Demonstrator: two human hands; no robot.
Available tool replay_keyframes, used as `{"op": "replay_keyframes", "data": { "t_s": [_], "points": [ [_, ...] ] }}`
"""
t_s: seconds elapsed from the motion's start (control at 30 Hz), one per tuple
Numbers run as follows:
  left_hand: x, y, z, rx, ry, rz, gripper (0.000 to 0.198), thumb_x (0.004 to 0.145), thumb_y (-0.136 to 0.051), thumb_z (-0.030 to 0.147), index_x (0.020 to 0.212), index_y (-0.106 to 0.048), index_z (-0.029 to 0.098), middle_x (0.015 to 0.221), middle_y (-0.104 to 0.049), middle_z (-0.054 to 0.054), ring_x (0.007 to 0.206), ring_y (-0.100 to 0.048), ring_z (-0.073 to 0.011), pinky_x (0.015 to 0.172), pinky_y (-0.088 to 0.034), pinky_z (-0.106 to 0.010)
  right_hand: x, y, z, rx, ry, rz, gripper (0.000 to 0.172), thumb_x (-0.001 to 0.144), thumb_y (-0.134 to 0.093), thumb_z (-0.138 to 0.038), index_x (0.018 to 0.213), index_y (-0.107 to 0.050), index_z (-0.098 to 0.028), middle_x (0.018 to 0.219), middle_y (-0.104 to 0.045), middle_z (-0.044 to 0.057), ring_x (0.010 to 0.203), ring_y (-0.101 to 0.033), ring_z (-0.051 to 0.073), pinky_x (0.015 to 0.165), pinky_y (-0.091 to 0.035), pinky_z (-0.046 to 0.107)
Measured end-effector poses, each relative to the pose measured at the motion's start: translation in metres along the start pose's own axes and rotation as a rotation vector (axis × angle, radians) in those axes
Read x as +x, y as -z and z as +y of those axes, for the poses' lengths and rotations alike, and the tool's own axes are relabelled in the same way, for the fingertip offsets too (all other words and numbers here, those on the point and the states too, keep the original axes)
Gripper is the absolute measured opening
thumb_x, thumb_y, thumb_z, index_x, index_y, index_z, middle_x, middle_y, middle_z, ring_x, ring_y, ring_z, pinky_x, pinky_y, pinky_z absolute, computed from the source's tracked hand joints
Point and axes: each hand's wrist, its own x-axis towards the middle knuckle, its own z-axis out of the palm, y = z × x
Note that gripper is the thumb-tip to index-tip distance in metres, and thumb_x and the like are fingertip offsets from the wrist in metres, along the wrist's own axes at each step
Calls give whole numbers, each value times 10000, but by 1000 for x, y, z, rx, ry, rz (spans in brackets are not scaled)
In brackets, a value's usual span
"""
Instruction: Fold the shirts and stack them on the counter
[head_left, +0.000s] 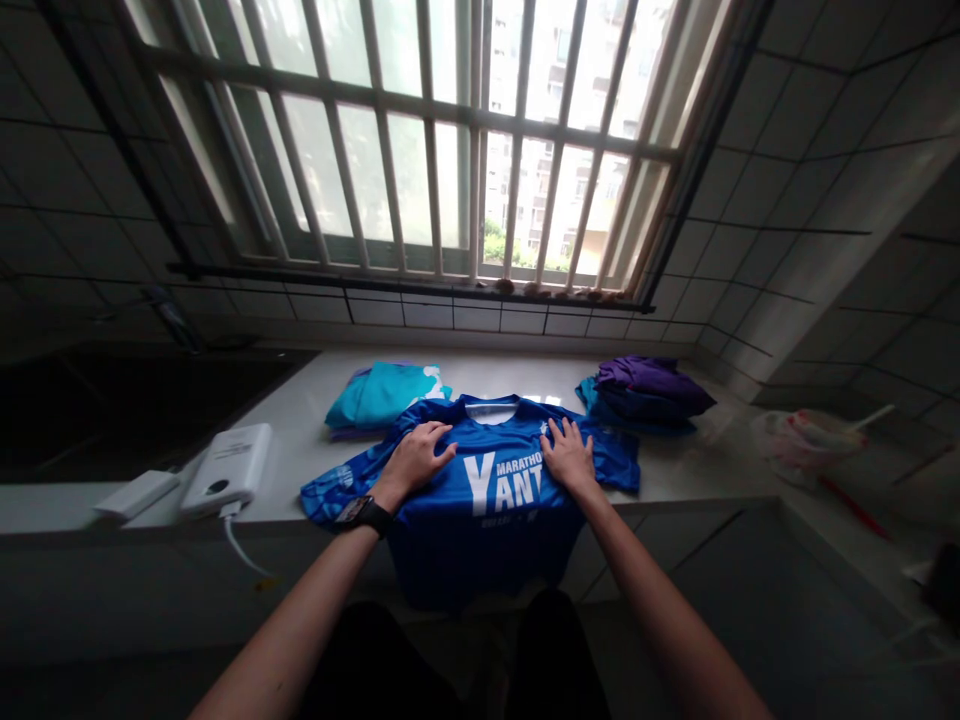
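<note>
The shirt point(484, 535) is blue with white lettering point(517, 487), the watch point(366, 513) black.

Kitchen, looks like a home one. Dark sink point(142, 410) with tap point(176, 322) at left, pale counter point(517, 370) along the wall, cupboard fronts point(675, 530) below, white tiles point(427, 313) all round. Barred window point(436, 190); multi-storey building point(559, 75) outside, windows in rows.

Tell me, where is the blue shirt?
Head view, centre: the blue shirt lies under the left hand and right hand, partly hanging off the counter.
</note>
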Motion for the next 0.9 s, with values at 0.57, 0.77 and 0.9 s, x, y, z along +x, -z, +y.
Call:
{"op": "replay_keyframes", "data": {
  "t_s": [0.57, 0.77, 0.9],
  "points": [
    [5, -2, -6, -41, 28, -25, 545, 876, -460, 560, 1078, -746, 142, 1273, -692, -189, 1194, -638, -342, 1086, -476, -482, -1, 5, -2, -7, 7, -15, 663, 1041, -243, -431, 1606, -270, -85, 1683, -212, 162, 1563, -159, 281, 1243, -121, 529],
    [0, 0, 1, -35, 18, -12, 462, 897, -502, 498, 1090, -756, 163, 1267, -700, -165, 1186, -644, -316, 1077, -493, -452, -2, 3, -1, -65, -6, -8, 639, 1044, -243, -422, 1603, -298, -118, 1679, -236, 152, 1556, -191, 280, 1238, -157, 535],
    [-2, 1, 5, -8, 26, -18, 399, 909, -538, 436, 1101, -758, 165, 1263, -703, -154, 1190, -648, -298, 1077, -501, -425, 2, -2, 1, -79, -12, -7, 646, 1045, -242, -434, 1600, -303, -109, 1680, -238, 144, 1553, -205, 277, 1238, -180, 536]
  ]
}}
